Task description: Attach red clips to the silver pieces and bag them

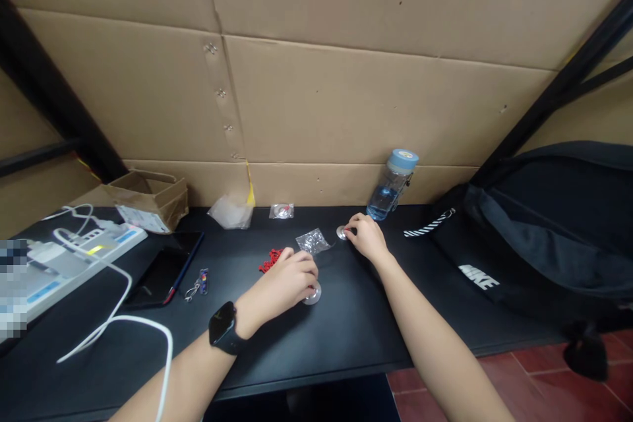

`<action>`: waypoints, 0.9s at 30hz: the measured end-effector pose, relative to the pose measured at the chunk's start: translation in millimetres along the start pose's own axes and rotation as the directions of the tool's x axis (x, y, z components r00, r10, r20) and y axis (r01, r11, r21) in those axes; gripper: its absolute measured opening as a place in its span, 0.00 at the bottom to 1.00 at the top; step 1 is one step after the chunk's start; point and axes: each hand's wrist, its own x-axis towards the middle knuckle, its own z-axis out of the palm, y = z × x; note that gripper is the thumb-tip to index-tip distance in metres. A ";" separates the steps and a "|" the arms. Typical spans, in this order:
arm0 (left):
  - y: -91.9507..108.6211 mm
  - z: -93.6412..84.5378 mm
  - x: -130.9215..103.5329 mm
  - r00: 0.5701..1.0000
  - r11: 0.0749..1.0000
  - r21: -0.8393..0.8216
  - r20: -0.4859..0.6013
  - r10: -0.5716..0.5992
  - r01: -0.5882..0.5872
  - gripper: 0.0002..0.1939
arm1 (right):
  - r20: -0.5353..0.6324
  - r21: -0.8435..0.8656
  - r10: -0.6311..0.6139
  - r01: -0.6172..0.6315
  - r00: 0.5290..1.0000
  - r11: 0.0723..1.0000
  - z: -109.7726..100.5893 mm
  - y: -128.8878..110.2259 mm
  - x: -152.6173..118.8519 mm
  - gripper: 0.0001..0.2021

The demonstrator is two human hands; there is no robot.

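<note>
My left hand (289,278), with a black watch (223,328) on its wrist, is closed at a pale round disc (312,295) on the black table. Its fingertips pinch the disc's middle, where a bit of red shows. My right hand (368,236) is farther back, its fingers pinched at a second shiny round disc (341,233) that has a red spot. Small red pieces (271,260) lie in a pile just beyond my left hand. A crumpled clear plastic bag (312,241) rests between the two hands.
At the back stand a blue-lidded bottle (393,184) and an open cardboard box (148,198). A small packet (281,211) lies near the cardboard wall. A tablet (167,270), keychain (198,283), power strip (79,270) and white cable (165,336) are left; a black backpack (539,224) is right.
</note>
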 end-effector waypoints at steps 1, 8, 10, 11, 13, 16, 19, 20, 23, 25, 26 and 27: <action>-0.9 -0.3 -0.4 1.000 1.000 0.011 0.001 -0.002 0.002 0.06 | 0.000 -0.003 0.001 -0.001 1.000 1.000 0.0 0.0 0.2 0.06; -6.3 -1.8 -4.0 1.000 0.999 0.044 -0.025 -0.010 0.011 0.07 | 0.004 -0.039 0.009 -0.009 1.000 0.999 -1.4 -3.7 1.7 0.06; -6.7 -2.0 -4.6 1.000 0.999 0.050 -0.024 -0.011 0.012 0.07 | 0.009 -0.043 0.027 -0.026 1.000 0.999 -1.5 -5.0 2.0 0.06; -6.8 -1.9 -4.8 1.000 0.999 0.049 -0.025 -0.013 0.014 0.07 | 0.013 -0.046 0.036 -0.035 0.999 0.998 -1.5 -5.5 2.0 0.06; -7.5 -1.6 -5.5 1.000 0.999 0.041 -0.022 -0.012 0.013 0.07 | 0.021 -0.053 0.048 -0.047 0.999 0.997 -1.4 -6.5 2.0 0.06; -8.9 -2.0 -6.7 1.000 0.999 0.025 -0.005 -0.020 0.020 0.06 | 0.026 -0.064 0.056 -0.054 0.998 0.996 -1.6 -7.5 1.9 0.06; -9.2 -4.5 -7.5 1.000 1.000 0.012 0.010 -0.028 0.028 0.04 | 0.025 -0.070 0.054 -0.052 0.998 0.996 -1.9 -7.1 2.3 0.07; -9.0 -5.7 -7.6 0.999 1.000 0.008 0.015 -0.031 0.031 0.04 | 0.026 -0.070 0.054 -0.052 0.998 0.996 -2.0 -6.7 2.5 0.07; -8.8 -9.2 -8.1 0.999 0.999 -0.012 0.044 -0.030 0.031 0.02 | 0.024 -0.069 0.054 -0.052 0.998 0.996 -2.0 -5.3 3.2 0.06; -10.0 -10.4 -8.5 0.998 0.999 -0.032 0.065 -0.023 0.025 0.02 | 0.022 -0.065 0.052 -0.050 0.998 0.997 -2.0 -4.6 3.5 0.06; -11.1 -10.6 -8.7 0.997 0.999 -0.040 0.073 -0.018 0.021 0.02 | 0.022 -0.063 0.051 -0.049 0.998 0.997 -2.0 -4.4 3.6 0.06; -12.2 -10.6 -8.8 0.997 0.999 -0.046 0.076 -0.012 0.016 0.02 | 0.022 -0.063 0.050 -0.049 0.998 0.997 -2.0 -4.4 3.7 0.06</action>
